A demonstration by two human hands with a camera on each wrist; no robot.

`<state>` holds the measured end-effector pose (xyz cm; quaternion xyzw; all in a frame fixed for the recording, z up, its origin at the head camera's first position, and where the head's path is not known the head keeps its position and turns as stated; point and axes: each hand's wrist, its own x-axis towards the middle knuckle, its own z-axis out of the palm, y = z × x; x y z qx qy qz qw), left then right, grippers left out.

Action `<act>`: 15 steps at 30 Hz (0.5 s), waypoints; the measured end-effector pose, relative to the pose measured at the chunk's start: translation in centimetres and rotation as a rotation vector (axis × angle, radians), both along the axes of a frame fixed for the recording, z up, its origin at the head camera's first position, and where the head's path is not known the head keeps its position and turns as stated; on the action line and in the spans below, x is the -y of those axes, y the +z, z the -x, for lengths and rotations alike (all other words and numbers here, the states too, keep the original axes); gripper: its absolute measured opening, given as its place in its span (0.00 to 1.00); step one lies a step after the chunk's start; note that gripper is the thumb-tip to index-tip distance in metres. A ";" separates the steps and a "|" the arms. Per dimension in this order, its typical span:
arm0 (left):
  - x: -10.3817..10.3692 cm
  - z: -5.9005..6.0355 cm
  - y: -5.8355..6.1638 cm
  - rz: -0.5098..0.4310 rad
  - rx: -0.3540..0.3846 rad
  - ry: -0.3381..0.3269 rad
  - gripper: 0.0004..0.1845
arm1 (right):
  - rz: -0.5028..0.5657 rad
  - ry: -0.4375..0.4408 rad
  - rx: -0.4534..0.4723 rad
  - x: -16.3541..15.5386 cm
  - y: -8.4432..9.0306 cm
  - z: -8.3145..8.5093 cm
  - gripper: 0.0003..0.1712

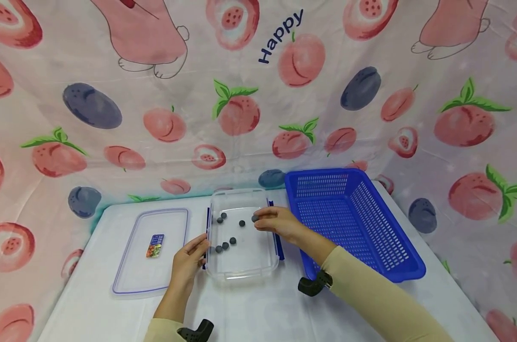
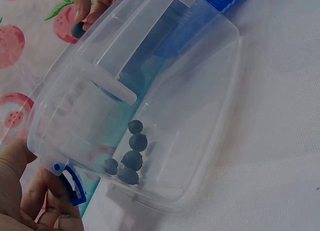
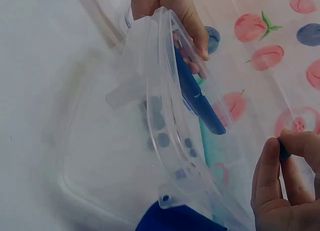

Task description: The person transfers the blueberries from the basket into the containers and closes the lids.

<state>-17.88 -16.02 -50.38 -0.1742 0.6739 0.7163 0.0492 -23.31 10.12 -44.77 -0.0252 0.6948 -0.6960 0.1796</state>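
A clear plastic food container point(image 1: 250, 261) stands uncovered on the table, its blue side clips point(image 2: 76, 187) swung outward. My left hand point(image 1: 190, 259) grips its left wall, thumb at the rim and fingers by the clip. Several dark blueberries point(image 1: 225, 245) lie inside, some in a short row near the left wall, others farther back. Over the container's right back part, my right hand point(image 1: 280, 223) pinches one blueberry point(image 1: 255, 218) between thumb and fingertips. The right wrist view shows this pinched blueberry point(image 3: 284, 150) apart from the container wall.
To the left lies the clear lid point(image 1: 130, 275) with a blue edge, a small colourful label point(image 1: 155, 245) on it. A blue slotted basket point(image 1: 331, 209) stands close on the right. Fruit-printed cloth point(image 1: 237, 61) hangs behind the white table point(image 1: 258, 308).
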 end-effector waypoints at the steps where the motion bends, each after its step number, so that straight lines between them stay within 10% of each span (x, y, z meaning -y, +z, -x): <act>1: 0.0 0.0 0.0 0.001 0.001 -0.001 0.25 | -0.005 0.003 -0.002 0.2 0.0 0.0 0.21; 15: -0.1 0.0 -0.1 -0.008 -0.003 0.000 0.26 | -0.069 -0.012 -0.069 2.7 -0.5 -0.1 0.20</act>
